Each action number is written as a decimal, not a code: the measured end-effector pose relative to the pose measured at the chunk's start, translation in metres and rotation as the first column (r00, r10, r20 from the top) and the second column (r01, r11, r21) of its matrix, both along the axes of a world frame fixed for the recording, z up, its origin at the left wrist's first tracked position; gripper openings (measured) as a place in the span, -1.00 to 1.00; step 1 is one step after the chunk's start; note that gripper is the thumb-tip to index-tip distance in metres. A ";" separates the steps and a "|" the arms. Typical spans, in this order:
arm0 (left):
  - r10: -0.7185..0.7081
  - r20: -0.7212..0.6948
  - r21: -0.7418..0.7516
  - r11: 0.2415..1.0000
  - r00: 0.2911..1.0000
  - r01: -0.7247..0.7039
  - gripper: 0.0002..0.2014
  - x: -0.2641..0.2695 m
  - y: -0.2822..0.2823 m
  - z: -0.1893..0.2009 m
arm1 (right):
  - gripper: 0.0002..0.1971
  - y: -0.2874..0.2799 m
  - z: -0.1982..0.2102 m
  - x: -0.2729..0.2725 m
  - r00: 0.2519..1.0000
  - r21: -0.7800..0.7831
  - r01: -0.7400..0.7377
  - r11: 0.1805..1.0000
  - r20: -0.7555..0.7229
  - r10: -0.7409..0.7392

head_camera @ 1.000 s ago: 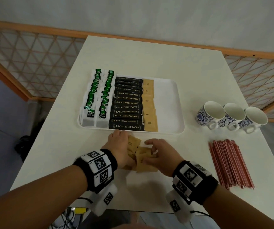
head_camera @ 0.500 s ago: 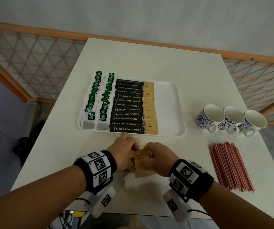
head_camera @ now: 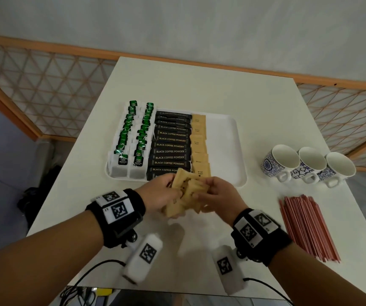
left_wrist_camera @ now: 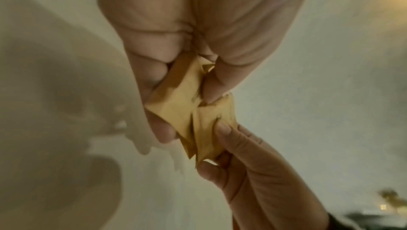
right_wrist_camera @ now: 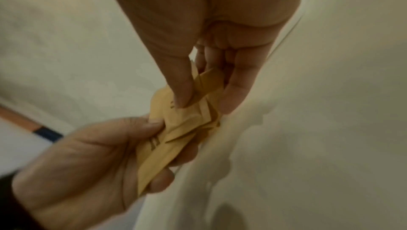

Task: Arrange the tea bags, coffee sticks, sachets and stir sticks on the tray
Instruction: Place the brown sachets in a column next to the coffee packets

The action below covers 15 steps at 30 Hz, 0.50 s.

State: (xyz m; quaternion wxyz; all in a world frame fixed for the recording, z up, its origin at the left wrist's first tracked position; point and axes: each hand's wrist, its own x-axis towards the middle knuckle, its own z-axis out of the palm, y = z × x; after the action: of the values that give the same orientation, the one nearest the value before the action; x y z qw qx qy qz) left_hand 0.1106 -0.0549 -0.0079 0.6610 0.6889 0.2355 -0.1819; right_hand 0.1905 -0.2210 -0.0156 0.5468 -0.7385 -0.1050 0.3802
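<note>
Both hands hold one bunch of brown sugar sachets [head_camera: 186,191] above the table, just in front of the white tray [head_camera: 226,151]. My left hand [head_camera: 162,193] grips the bunch [left_wrist_camera: 178,110] from the left and my right hand [head_camera: 217,193] pinches the same bunch [right_wrist_camera: 182,125] from the right. On the tray, from left to right, lie two rows of green tea bags [head_camera: 133,140], a column of black coffee sticks [head_camera: 171,142] and a column of brown sachets [head_camera: 198,146]. The tray's right part is bare. Red stir sticks [head_camera: 305,226] lie in a pile on the table at the right.
Three blue-patterned white cups [head_camera: 305,166] stand in a row right of the tray. The white table [head_camera: 199,85] has a wooden lattice rail [head_camera: 34,89] behind and beside it. Cables hang at the near table edge [head_camera: 85,292].
Both hands have gathered the loose sachets off the table into one bunch and lifted it toward the tray's front edge.
</note>
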 end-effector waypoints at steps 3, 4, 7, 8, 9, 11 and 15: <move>0.094 -0.045 -0.208 0.973 0.995 -0.101 -0.78 0.004 0.000 0.012 | -0.81 0.000 0.016 0.007 0.997 0.133 0.036 0.991 -0.075 -0.026; 0.099 -0.042 -0.250 0.962 0.994 -0.107 -0.76 0.006 -0.001 0.014 | -0.84 0.000 0.018 0.008 0.997 0.144 0.033 0.989 -0.075 -0.023; 0.069 -0.011 -0.346 0.936 0.998 -0.069 -0.72 0.012 -0.005 0.017 | -0.83 0.002 0.022 0.011 0.999 0.128 0.021 0.992 -0.047 -0.015; 0.055 0.008 -0.370 0.928 0.998 -0.048 -0.72 0.014 -0.007 0.017 | -0.79 0.003 0.023 0.012 0.999 0.121 0.029 0.992 -0.037 -0.024; 0.050 0.028 -0.393 0.919 0.998 -0.035 -0.73 0.016 -0.009 0.017 | -0.76 0.005 0.023 0.013 0.999 0.121 0.048 0.991 -0.031 -0.045; 0.082 0.053 -0.430 0.901 0.995 -0.052 -0.74 0.019 -0.010 0.015 | -0.70 0.009 0.024 0.016 0.994 0.123 0.111 0.986 -0.026 -0.109; 0.136 0.048 -0.419 0.902 0.990 -0.104 -0.84 0.027 -0.003 0.014 | -0.79 0.016 0.028 0.025 0.985 0.090 0.168 0.982 0.028 -0.171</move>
State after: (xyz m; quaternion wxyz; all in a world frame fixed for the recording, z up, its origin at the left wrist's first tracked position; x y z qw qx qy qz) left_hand 0.1377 -0.0579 0.0057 0.8106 0.5234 0.2081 -0.1605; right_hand 0.2157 -0.2054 0.0122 0.6070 -0.7268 -0.0677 0.3142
